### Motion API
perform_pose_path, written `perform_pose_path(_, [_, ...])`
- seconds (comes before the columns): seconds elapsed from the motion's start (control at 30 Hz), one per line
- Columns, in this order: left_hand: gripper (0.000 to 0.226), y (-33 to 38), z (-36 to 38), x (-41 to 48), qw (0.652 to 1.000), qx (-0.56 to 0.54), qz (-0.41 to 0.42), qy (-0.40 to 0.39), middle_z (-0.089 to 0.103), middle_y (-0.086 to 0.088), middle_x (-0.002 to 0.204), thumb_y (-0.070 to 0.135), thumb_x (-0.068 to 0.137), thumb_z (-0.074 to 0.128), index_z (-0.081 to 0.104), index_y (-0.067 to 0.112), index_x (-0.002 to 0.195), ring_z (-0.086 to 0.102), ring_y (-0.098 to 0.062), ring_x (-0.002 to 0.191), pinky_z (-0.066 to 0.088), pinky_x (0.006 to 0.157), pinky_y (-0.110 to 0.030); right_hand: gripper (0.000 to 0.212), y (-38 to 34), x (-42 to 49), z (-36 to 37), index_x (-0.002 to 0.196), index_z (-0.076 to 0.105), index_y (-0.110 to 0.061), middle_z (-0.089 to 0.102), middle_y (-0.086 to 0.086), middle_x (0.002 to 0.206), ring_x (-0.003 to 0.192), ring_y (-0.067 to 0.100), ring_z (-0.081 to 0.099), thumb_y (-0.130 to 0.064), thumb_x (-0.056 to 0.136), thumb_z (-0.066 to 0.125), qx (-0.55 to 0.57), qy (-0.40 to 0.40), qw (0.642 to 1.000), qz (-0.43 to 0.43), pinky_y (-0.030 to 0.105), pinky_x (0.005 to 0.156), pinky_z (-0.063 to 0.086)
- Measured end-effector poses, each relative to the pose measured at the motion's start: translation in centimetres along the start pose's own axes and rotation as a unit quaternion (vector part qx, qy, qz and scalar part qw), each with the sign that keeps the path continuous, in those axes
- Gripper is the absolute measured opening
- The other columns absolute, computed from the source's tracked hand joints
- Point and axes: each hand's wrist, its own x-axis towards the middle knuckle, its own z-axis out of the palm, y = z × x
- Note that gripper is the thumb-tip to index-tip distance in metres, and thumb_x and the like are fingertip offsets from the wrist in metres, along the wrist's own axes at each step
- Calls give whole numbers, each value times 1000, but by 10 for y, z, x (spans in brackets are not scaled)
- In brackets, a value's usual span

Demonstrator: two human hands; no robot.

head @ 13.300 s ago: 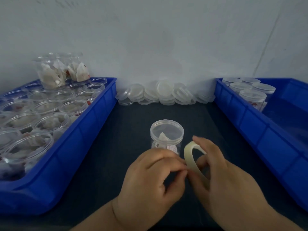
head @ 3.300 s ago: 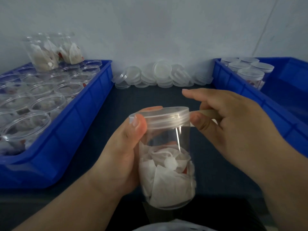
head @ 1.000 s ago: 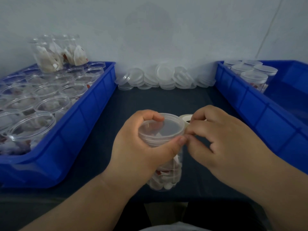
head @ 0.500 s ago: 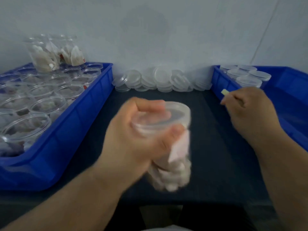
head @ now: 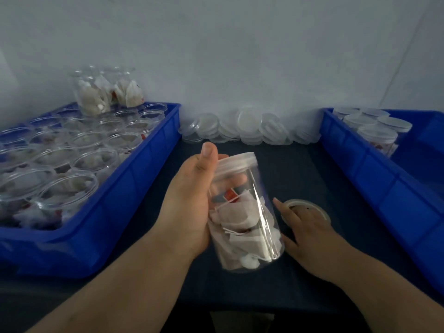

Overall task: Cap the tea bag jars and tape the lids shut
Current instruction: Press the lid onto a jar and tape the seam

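Dropped to the mat [head: 300, 164] just now, that right hand [head: 305, 227]! Left bin [head: 134, 188] holds plenty of uncapped jars [head: 69, 188]; left hand [head: 189, 205] wraps the capped jar [head: 242, 212], tilted in mid-air; the right lies flat-fingered on the tape roll [head: 312, 205]; right bin [head: 355, 159] has only a few finished.

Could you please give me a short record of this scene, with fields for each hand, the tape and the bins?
Left hand: grips the tea bag jar, lid on, tilted above the table
Right hand: rests on the tape roll, which lies flat on the table
Left bin: open jars of tea bags
Right bin: capped jars
By the wall: pile of loose lids
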Motion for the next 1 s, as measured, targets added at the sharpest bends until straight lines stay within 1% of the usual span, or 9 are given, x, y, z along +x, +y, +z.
perform_pose_path(0.13, [106,-2,1,0,1000,0,-10,14,75,-14,108,84,46,79,58,16,125,73,-33,100,57,87,-61,74,-1,-3,-9,153,-12,-42,28,-5,154,143,15,22,-65,94,28,39,-13,999,20,30,115,19])
perform_pose_path(0.23, [88,-2,4,-2,1000,15,4,11,77,-10,102,84,48,77,64,26,113,75,-28,94,61,78,-51,67,-14,-9,-43,154,15,-39,39,-9,149,130,3,38,-63,94,32,135,56,989,37,21,105,29])
perform_pose_path(0.33, [81,-4,12,-6,999,49,12,9,76,-1,99,86,49,68,63,35,112,76,-24,89,63,71,-42,71,-43,-23,-90,133,38,-60,55,-29,125,105,-12,55,-91,70,31,363,160,918,2,20,86,48])
perform_pose_path(0.4, [83,-7,18,-10,995,91,27,-14,75,8,105,91,53,63,60,43,120,76,-20,93,62,72,-35,75,-68,-31,-110,128,35,-68,51,-36,126,110,-15,53,-99,59,36,399,142,903,-69,20,82,51])
perform_pose_path(0.5, [84,-7,21,-16,990,110,63,-56,74,14,111,92,59,61,56,45,128,75,-13,98,61,74,-26,75,-88,-35,-116,132,35,-65,46,-40,130,117,-18,47,-92,63,49,360,111,916,-136,17,87,47])
perform_pose_path(0.67, [84,-3,10,-18,981,140,91,-99,74,8,115,94,60,61,50,53,132,74,-18,102,61,80,-37,67,-74,-42,-111,128,58,-43,64,-23,123,110,0,64,-60,65,74,519,36,841,-150,16,80,54])
perform_pose_path(0.77, [84,-3,7,-22,971,170,103,-131,73,1,118,94,63,58,49,52,135,71,-21,109,56,91,-45,64,-63,-45,-105,127,66,-27,57,-14,138,124,6,57,-44,68,82,555,14,810,-188,19,89,52])
perform_pose_path(0.9, [89,-4,4,-18,958,184,128,-179,71,1,123,92,68,57,43,47,144,69,-20,115,53,96,-44,66,-55,-48,-100,129,65,-15,47,-9,149,136,10,46,-42,71,81,586,-7,780,-219,24,97,49])
perform_pose_path(1.0, [113,-7,1,-11,947,199,130,-216,68,3,130,91,67,58,17,37,158,64,-19,124,52,101,-35,70,-54,-49,-96,133,61,-16,44,-6,151,140,14,41,-41,71,81,588,-14,773,-236,29,102,47])
